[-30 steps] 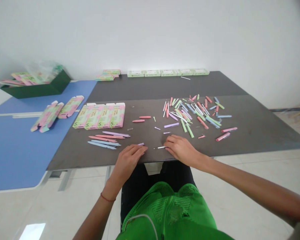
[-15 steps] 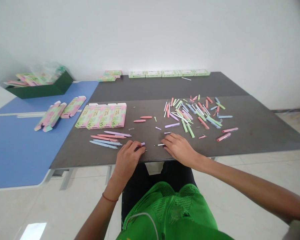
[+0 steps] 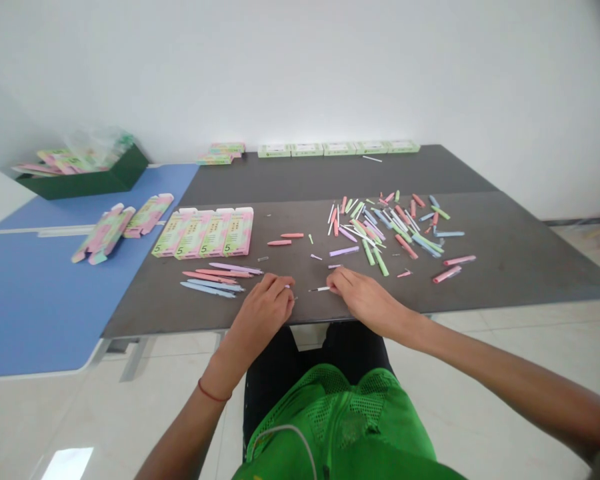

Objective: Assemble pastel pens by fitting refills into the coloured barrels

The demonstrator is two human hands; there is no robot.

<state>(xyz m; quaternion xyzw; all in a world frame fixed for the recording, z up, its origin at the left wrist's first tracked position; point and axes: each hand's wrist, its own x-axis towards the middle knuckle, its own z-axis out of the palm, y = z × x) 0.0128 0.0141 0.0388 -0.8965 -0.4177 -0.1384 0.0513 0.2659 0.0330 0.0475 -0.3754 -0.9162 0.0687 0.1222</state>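
Note:
My right hand (image 3: 363,297) is closed in a pinch on a white pen refill (image 3: 321,289), whose thin tip points left. Opposite it, my left hand (image 3: 263,308) has its fingers curled together around a small purple pen part (image 3: 287,287), mostly hidden by the fingers. A tiny clear or metal piece shows by the left fingertips, too small to name. Just beyond the right hand lie a short purple piece (image 3: 335,266) and a purple pen barrel (image 3: 344,251). Left of my left hand is a row of purple, pink and blue pens (image 3: 215,281).
Loose barrels, refills and clips form a pile (image 3: 375,227) at right centre. Four-sided "5" boxes (image 3: 213,233) lie side by side at left. Flattened cartons (image 3: 105,233) rest on the blue table (image 3: 25,300), near a dark green bin (image 3: 85,183). More boxes (image 3: 337,149) line the wall.
My left hand has turned and its fingers have closed further over the purple part. My right hand's fingers have drawn into a tighter pinch on the refill, which stays in nearly the same place.

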